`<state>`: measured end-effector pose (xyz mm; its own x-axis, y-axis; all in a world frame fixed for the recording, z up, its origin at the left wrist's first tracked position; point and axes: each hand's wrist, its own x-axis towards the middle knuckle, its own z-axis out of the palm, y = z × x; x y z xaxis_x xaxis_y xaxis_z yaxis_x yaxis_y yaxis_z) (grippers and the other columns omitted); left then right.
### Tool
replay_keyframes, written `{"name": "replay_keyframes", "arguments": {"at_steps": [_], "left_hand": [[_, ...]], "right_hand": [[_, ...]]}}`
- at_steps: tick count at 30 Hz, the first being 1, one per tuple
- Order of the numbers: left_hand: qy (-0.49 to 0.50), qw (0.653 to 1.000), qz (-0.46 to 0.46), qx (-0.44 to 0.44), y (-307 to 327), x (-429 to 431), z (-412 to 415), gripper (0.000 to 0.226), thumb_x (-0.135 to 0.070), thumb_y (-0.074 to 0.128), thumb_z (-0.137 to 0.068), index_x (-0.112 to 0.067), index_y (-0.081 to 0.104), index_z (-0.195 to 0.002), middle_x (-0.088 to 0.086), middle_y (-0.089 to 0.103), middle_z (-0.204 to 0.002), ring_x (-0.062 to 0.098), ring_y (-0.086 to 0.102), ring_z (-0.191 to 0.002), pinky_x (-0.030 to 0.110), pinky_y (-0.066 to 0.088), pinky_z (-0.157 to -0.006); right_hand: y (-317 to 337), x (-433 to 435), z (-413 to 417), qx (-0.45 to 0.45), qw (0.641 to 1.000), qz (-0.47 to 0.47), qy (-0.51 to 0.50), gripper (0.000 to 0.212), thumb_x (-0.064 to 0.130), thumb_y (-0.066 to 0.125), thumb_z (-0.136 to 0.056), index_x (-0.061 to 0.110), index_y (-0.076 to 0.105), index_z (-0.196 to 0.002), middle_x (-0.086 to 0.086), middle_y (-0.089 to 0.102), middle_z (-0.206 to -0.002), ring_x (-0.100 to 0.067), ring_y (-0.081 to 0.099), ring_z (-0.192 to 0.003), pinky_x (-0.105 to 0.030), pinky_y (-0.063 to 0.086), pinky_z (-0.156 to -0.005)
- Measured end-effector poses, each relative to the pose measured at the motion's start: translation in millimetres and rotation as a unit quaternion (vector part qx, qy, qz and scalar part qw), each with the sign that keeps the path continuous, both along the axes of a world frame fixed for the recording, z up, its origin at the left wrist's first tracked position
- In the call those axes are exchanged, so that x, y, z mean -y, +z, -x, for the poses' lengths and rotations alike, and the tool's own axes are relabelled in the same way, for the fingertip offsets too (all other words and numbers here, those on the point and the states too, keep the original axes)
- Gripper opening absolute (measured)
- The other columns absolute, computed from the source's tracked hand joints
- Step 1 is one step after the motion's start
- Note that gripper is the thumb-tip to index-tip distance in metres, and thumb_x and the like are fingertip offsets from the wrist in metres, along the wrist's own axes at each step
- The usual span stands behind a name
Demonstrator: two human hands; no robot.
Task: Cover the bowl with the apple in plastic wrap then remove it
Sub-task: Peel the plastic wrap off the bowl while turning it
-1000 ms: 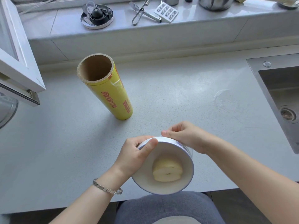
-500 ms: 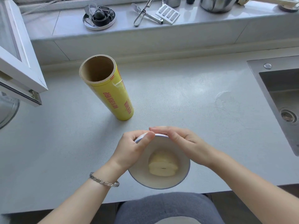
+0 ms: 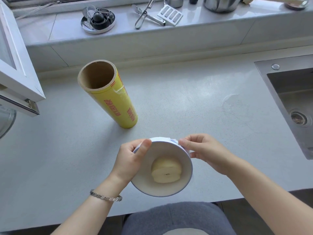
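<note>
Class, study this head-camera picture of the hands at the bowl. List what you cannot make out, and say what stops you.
1. Any plastic wrap over the bowl: head view, clear film; coverage cannot be told.
2. Bowl's far outer wall: head view, hidden by the left hand and right hand.
3. Metal pot: head view, cut off by the top edge.
4. Glass item: head view, cut off by the left edge.

a pale speckled counter (image 3: 169, 107) carries a yellow plastic wrap roll (image 3: 116, 106) standing on end, left of a steel sink (image 3: 288, 92).
</note>
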<state>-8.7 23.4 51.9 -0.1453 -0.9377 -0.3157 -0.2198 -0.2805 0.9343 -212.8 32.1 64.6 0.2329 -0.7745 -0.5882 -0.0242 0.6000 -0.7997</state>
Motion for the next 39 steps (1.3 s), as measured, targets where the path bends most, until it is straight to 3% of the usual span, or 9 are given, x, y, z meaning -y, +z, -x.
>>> {"name": "replay_keyframes", "arguments": {"at_steps": [7, 9, 15, 20, 25, 29, 32, 35, 39], "left_hand": [[-0.02, 0.999, 0.009, -0.026, -4.7, -3.8, -5.4, 0.03, -0.061, 0.053, -0.063, -0.04, 0.074, -0.068, -0.019, 0.071, -0.068, -0.003, 0.059, -0.065, 0.013, 0.045, -0.061], [-0.01, 0.999, 0.012, -0.032, -4.4, -4.0, -5.8, 0.035, -0.068, 0.059, -0.059, -0.039, 0.075, -0.069, -0.018, 0.073, -0.074, -0.001, 0.062, -0.071, 0.017, 0.048, -0.067], [-0.002, 0.998, 0.037, -0.056, 0.7, -1.6, -4.5, 0.046, -0.079, 0.058, -0.055, -0.04, 0.075, -0.074, -0.017, 0.074, -0.081, 0.003, 0.066, -0.08, 0.022, 0.051, -0.073], [-0.009, 0.996, 0.042, -0.074, 2.9, 0.1, -3.2, 0.055, -0.085, 0.056, -0.051, -0.04, 0.075, -0.074, -0.019, 0.074, -0.079, -0.001, 0.066, -0.078, 0.017, 0.051, -0.071], [-0.018, 0.996, 0.038, -0.076, -2.9, -4.6, -4.6, 0.056, -0.085, 0.054, -0.053, -0.039, 0.075, -0.078, -0.017, 0.074, -0.082, 0.002, 0.067, -0.081, 0.021, 0.052, -0.074], [-0.015, 0.997, 0.044, -0.068, -4.6, -5.1, -5.1, 0.052, -0.085, 0.054, -0.054, -0.043, 0.074, -0.077, -0.022, 0.073, -0.082, -0.002, 0.066, -0.082, 0.017, 0.051, -0.074], [0.0, 0.997, 0.043, -0.06, -6.2, -2.9, -7.6, 0.054, -0.085, 0.055, -0.053, -0.041, 0.075, -0.077, -0.019, 0.074, -0.083, 0.001, 0.066, -0.083, 0.02, 0.051, -0.076], [0.013, 0.998, 0.042, -0.054, -7.6, -1.5, -10.1, 0.056, -0.085, 0.054, -0.054, -0.038, 0.075, -0.078, -0.016, 0.075, -0.085, 0.006, 0.066, -0.084, 0.027, 0.051, -0.077], [0.021, 0.997, 0.05, -0.054, -4.9, -2.5, -8.8, 0.052, -0.086, 0.053, -0.052, -0.044, 0.074, -0.075, -0.022, 0.073, -0.081, -0.001, 0.065, -0.08, 0.019, 0.05, -0.074]], "right_hand": [[-14.1, 7.8, -2.0, -0.039, 0.99, -0.024, -0.137, 0.022, 0.017, 0.057, -0.088, 0.011, 0.057, -0.067, 0.001, 0.055, -0.063, -0.01, 0.049, -0.056, -0.018, 0.045, -0.055], [-16.7, 8.4, -4.7, -0.054, 0.99, -0.023, -0.131, 0.023, 0.016, 0.056, -0.089, 0.011, 0.056, -0.066, 0.001, 0.052, -0.06, -0.007, 0.046, -0.05, -0.014, 0.042, -0.047], [-23.7, 7.1, -22.9, -0.075, 0.993, -0.047, -0.077, 0.027, 0.018, 0.056, -0.089, 0.012, 0.06, -0.063, -0.003, 0.058, -0.06, -0.007, 0.049, -0.044, -0.02, 0.04, -0.048], [-23.4, 3.1, -22.5, -0.002, 0.99, -0.128, -0.056, 0.01, 0.002, 0.059, -0.085, 0.006, 0.066, -0.081, -0.003, 0.066, -0.061, -0.011, 0.059, -0.047, -0.021, 0.049, -0.049], [-24.5, -1.6, -17.0, 0.017, 0.987, -0.13, -0.091, 0.014, 0.001, 0.061, -0.083, 0.008, 0.058, -0.071, 0.003, 0.065, -0.054, -0.006, 0.057, -0.041, -0.016, 0.046, -0.041], [-20.6, -5.5, -9.1, -0.016, 0.992, -0.074, -0.104, 0.006, 0.009, 0.064, -0.082, 0.011, 0.067, -0.077, -0.002, 0.068, -0.074, -0.007, 0.062, -0.059, -0.015, 0.053, -0.057], [-9.5, -11.3, -1.6, -0.012, 0.993, -0.018, -0.113, 0.022, 0.023, 0.054, -0.089, 0.01, 0.071, -0.085, -0.005, 0.072, -0.087, -0.014, 0.066, -0.082, -0.021, 0.054, -0.08], [5.6, -22.1, 0.5, -0.003, 0.998, 0.054, -0.038, 0.039, 0.048, 0.054, -0.077, 0.018, 0.072, -0.094, 0.005, 0.075, -0.096, -0.005, 0.068, -0.091, -0.013, 0.051, -0.084], [6.7, -29.6, -4.8, -0.026, 0.994, 0.1, 0.033, 0.023, 0.037, 0.069, -0.074, 0.039, 0.067, -0.097, 0.021, 0.07, -0.106, 0.003, 0.062, -0.105, -0.013, 0.046, -0.091]]}}
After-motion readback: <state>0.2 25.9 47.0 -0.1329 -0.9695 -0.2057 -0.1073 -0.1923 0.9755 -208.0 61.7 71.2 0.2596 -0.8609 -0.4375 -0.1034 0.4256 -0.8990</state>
